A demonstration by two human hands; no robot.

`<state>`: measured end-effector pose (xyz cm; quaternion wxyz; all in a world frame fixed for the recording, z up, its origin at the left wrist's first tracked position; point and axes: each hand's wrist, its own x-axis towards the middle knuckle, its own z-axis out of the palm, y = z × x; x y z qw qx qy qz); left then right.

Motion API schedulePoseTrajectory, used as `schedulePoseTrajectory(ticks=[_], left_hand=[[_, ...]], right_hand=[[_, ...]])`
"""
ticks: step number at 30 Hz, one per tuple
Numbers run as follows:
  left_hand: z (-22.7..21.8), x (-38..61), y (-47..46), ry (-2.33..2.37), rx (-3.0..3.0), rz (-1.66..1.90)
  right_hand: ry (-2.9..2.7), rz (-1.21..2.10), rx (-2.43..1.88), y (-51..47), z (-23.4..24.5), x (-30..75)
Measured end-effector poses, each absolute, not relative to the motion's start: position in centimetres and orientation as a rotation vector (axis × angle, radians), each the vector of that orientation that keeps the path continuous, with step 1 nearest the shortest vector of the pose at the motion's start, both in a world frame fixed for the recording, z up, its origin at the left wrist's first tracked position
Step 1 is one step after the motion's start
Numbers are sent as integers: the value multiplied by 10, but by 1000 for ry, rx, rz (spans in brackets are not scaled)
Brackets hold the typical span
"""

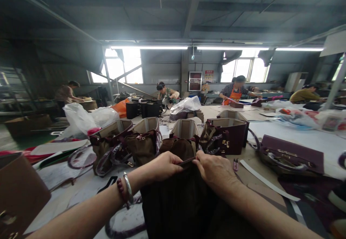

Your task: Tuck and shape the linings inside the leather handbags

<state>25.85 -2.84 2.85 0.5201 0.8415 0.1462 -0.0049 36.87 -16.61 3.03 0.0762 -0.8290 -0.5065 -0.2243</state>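
Between my two hands hangs a dark brown fabric bag lining [175, 203], its top edge stretched level. My left hand [167, 163] pinches that edge on the left, thumb and fingers pressed together. On the right, my right hand [213, 167] grips the same edge a short way off. Just beyond the cloth stands a row of unfinished handbags with light inner walls, among them a middle bag [186, 129] and a maroon one [234, 134] with a gold clasp. Olive-brown lining spills from the bag [143, 141] to the left. The lower part of the held lining is in shadow.
A finished-looking maroon handbag [293, 152] lies at the right, with a pale curved strip [267, 179] before it. A brown bag body [21, 192] stands at the near left. Plastic wrap [81, 118] lies behind the row. Several co-workers, one in an orange apron [234, 94], work farther back.
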Motion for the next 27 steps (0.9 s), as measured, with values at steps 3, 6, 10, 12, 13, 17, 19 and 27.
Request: schedulePoseTrajectory(ticks=[3,6,10,12,13,17,19,27], left_hand=[[27,259,-30,375,2013,1],[27,260,-34,384,1984,-6],[36,261,-42,258,1984,16],[41,263,-45,253,2123,21],[44,264,-46,271,2206,15],[48,273,-49,275,2376,6],[46,279,-52,263,2384,27],[35,294,-55,248,2319,130]], right_hand=[[-1519,-673,-2477,-167,31,368],[-1514,-671,-2478,-167,32,368],[-1514,-685,-2479,-168,32,368],[-1516,-711,-2486,-170,32,367],[-1516,-723,-2489,-171,32,367],[-1536,-749,-2458,-176,31,367],[-1541,-777,-2429,-179,29,369],[-1814,-1162,-1989,-201,13,386]])
